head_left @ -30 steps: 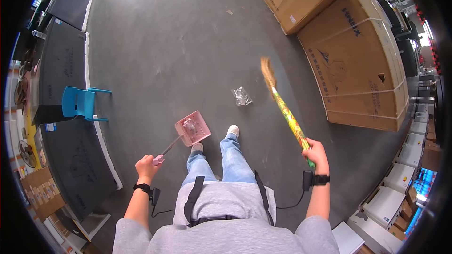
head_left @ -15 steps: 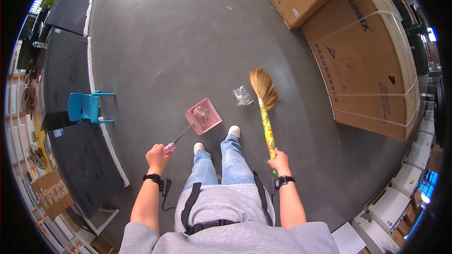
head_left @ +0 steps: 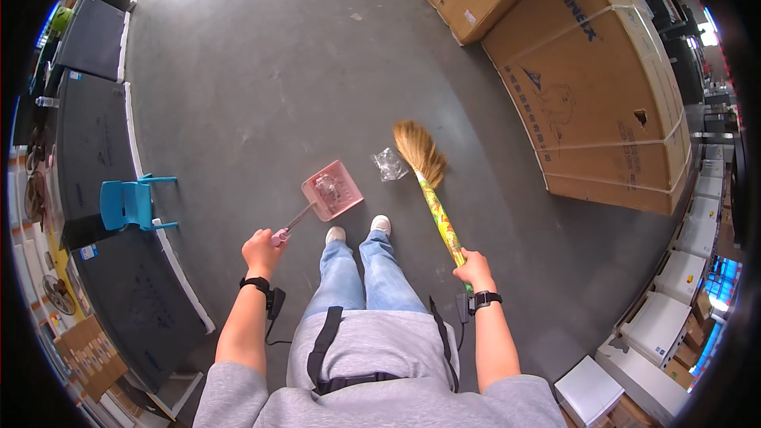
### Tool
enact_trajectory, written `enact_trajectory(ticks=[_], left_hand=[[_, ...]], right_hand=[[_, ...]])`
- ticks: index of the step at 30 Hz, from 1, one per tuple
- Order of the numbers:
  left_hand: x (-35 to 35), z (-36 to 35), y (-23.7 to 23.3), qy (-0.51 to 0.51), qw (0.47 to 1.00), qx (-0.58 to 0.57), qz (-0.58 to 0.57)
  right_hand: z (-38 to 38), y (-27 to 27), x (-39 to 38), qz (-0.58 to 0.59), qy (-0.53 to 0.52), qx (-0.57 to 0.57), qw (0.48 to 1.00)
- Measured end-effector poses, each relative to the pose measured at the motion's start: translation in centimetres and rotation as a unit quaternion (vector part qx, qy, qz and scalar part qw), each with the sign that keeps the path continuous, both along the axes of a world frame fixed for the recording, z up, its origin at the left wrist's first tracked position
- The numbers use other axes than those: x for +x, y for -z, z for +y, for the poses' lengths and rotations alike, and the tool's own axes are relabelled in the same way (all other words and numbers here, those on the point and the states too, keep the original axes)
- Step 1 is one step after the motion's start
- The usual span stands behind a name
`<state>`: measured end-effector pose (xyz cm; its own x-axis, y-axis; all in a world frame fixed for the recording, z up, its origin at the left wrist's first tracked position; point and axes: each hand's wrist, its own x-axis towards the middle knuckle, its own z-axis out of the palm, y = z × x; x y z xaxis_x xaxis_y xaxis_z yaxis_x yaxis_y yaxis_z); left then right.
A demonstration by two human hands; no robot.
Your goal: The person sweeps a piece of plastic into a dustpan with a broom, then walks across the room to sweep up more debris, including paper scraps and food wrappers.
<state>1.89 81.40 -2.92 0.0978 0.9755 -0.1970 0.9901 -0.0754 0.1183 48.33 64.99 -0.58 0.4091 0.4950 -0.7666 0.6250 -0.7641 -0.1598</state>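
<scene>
My left hand (head_left: pixel 263 254) is closed around the handle of a pink dustpan (head_left: pixel 342 198), whose pan rests on the floor ahead of my feet. Crumpled clear plastic (head_left: pixel 326 187) lies inside the pan. In my right hand (head_left: pixel 476 269) is the yellow-green patterned handle of a straw broom (head_left: pixel 422 154), fingers wrapped round it. The broom's bristles touch the floor just right of a second piece of crumpled clear plastic wrap (head_left: pixel 389 165). That piece lies between the pan and the bristles, close to the bristles.
Large cardboard boxes (head_left: pixel 587 95) stand along the right. At the left are a blue chair (head_left: pixel 127 204) and a row of dark panel-like units (head_left: pixel 95 127). White boxes (head_left: pixel 658 317) line the lower right. Grey floor (head_left: pixel 277 71) stretches ahead.
The broom's bristles have shifted left relative to my feet and come closer to the loose plastic. The view has turned slightly. Both hands keep their hold.
</scene>
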Motion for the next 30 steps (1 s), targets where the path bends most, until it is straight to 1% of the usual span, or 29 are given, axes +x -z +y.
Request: enact_trajectory(ticks=[4, 7, 8, 10, 11, 12, 14, 17, 20, 21, 24, 25, 29, 30], left_hand=[[-0.6, 0.7, 0.6, 0.014, 1.000, 0.015, 0.000], [-0.3, 1.0, 0.7, 0.014, 1.000, 0.006, -0.001], [-0.3, 1.0, 0.7, 0.016, 1.000, 0.009, -0.010], [-0.5, 0.8, 0.9, 0.020, 0.999, 0.016, -0.025], [-0.5, 0.7, 1.0, 0.018, 0.999, 0.016, -0.028], [-0.5, 0.7, 1.2, 0.015, 0.999, 0.016, -0.032], [-0.5, 0.6, 1.4, 0.013, 0.999, 0.019, -0.034], [0.1, 0.9, 1.3, 0.011, 0.999, 0.027, -0.029], [0.4, 1.1, 1.3, 0.006, 0.999, 0.018, -0.044], [0.4, 1.1, 1.2, 0.011, 0.999, 0.019, -0.047], [0.3, 1.0, 1.5, 0.013, 0.999, 0.021, -0.048], [0.2, 1.1, 1.6, 0.017, 0.998, 0.019, -0.050], [0.2, 1.1, 1.7, 0.006, 0.999, 0.021, -0.048], [0.0, 1.1, 1.7, 0.004, 0.999, 0.020, -0.044]], right_hand=[[0.3, 0.7, -2.7, -0.012, -0.027, 0.018, 0.999], [0.9, 0.2, -5.5, 0.008, -0.002, 0.033, 0.999], [1.3, -0.4, -6.2, 0.049, 0.030, 0.017, 0.998], [2.1, -1.6, -8.2, 0.089, 0.047, 0.003, 0.995], [2.1, -1.4, -9.1, 0.084, 0.028, -0.002, 0.996], [2.9, -2.5, -10.2, 0.102, 0.016, -0.017, 0.994], [3.4, -2.9, -12.1, 0.125, -0.010, -0.035, 0.992], [2.6, -0.8, -13.6, 0.199, -0.019, -0.034, 0.979], [4.0, -2.6, -15.1, 0.289, 0.034, -0.073, 0.954], [4.2, -2.5, -15.1, 0.335, 0.067, -0.078, 0.936], [4.6, -3.6, -13.9, 0.361, 0.115, -0.088, 0.921], [4.5, -4.2, -13.7, 0.341, 0.115, -0.079, 0.930], [3.6, -7.2, -12.4, 0.336, 0.173, -0.047, 0.925], [3.3, -8.0, -12.1, 0.324, 0.160, -0.040, 0.932]])
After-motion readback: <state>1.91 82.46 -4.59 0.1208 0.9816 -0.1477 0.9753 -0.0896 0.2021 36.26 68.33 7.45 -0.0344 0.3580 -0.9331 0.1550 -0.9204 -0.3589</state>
